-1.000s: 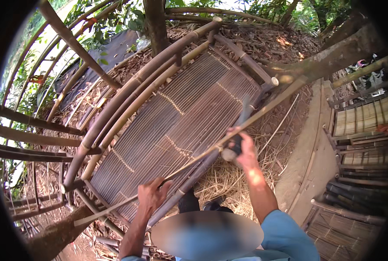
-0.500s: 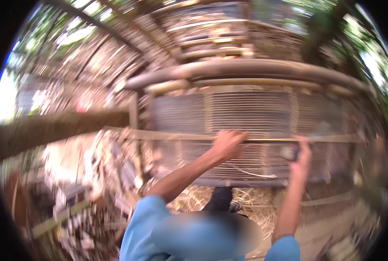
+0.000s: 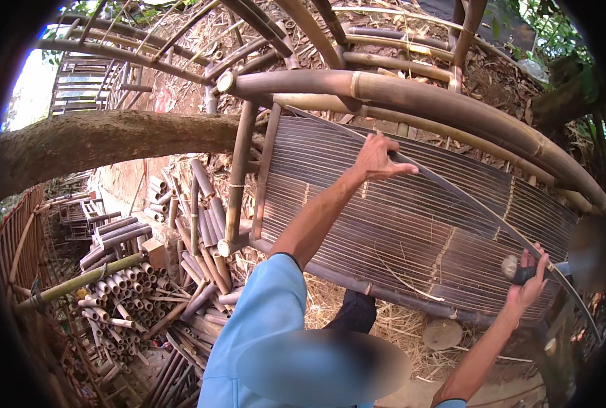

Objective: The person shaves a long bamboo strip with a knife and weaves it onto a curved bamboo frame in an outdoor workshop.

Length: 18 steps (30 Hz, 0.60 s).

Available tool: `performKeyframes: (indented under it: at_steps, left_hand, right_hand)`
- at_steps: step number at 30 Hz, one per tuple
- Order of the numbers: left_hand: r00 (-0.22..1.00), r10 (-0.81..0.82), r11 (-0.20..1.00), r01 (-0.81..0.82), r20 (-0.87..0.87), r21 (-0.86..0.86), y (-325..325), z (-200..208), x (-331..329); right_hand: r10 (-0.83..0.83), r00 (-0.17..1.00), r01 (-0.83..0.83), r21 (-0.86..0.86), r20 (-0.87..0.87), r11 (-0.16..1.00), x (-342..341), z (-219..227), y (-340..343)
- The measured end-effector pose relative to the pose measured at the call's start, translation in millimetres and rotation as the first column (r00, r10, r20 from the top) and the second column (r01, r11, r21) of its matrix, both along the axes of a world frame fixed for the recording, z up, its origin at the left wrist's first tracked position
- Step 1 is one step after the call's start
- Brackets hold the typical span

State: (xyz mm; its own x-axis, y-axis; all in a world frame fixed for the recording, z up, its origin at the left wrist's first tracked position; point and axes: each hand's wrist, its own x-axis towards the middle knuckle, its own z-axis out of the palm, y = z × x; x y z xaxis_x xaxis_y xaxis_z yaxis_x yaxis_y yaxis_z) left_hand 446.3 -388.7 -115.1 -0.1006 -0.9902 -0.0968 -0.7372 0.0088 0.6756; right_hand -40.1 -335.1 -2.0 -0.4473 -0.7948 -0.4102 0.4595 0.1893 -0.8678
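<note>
Above the slatted table (image 3: 398,238), my left hand (image 3: 382,160) pinches the strip (image 3: 479,210); my right hand (image 3: 530,277) grips a knife (image 3: 523,275) (black-handled).

Room in front, poles behind

A hand could pass over the front edge of the bench (image 3: 337,224), between the left arm (image 3: 323,214) and right hand (image 3: 526,290), above a thin bent stick (image 3: 418,291). The front left corner has room too. A long flat strip (image 3: 456,190) cuts across from the back left corner past the right end, near a dark tool (image 3: 523,275). A fat pole (image 3: 411,95) blocks the back edge, a post (image 3: 239,177) the left.
</note>
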Motion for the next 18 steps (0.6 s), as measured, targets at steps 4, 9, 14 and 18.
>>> performKeyframes:
  at_steps: [4, 9, 14, 18]
  left_hand:
    - [1.000, 0.010, 0.982, -0.005, -0.021, 0.188, -17.8, -3.9, 14.4]
    - [1.000, 0.011, 0.971, -0.008, -0.012, 0.239, -19.6, -20.0, 31.0]
    - [0.995, 0.096, 0.995, -0.096, -0.011, -0.001, -17.6, -31.6, 33.3]
    - [0.996, 0.047, 0.974, -0.062, 0.070, 0.218, -32.5, -24.9, 31.2]
  right_hand:
    - [-0.011, 1.000, 0.010, -0.024, -0.020, 1.000, 19.1, -16.1, -18.9]
    - [0.051, 0.999, -0.051, -0.014, -0.004, 0.999, 31.7, -31.1, -36.6]
    - [0.089, 0.996, -0.089, -0.008, -0.003, 0.996, 29.1, -48.4, -54.9]
    - [0.101, 0.995, -0.101, 0.008, 0.024, 0.995, 28.4, -53.2, -72.5]
